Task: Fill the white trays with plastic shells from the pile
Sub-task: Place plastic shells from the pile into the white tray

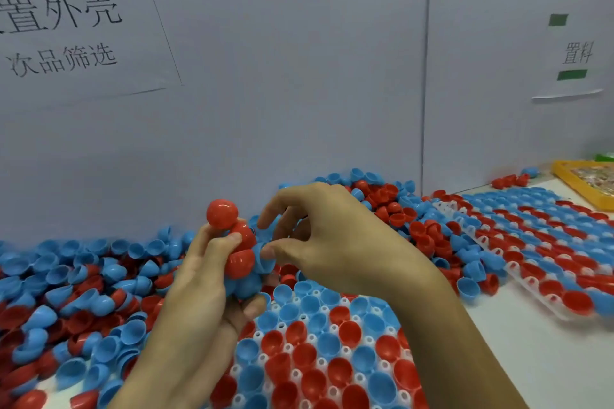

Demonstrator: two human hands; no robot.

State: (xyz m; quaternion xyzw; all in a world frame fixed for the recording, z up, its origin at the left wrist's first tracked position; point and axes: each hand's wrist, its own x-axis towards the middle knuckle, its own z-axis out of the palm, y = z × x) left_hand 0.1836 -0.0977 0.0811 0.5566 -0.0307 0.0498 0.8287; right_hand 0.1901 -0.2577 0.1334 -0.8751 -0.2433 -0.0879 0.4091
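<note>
Head view: left hand [199, 279] grip holds nested red-blue shells [241, 251]; right hand [332, 242] pinches one.

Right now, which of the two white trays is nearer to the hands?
The white tray directly below the left hand and right hand, in the bottom centre. The other tray lies apart on the right, beside the yellow box.

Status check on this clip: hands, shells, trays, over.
Left hand grips stack of nested shells. Right hand pinches a blue shell off it. Near tray mostly filled, far tray too. Nothing blocking.
</note>
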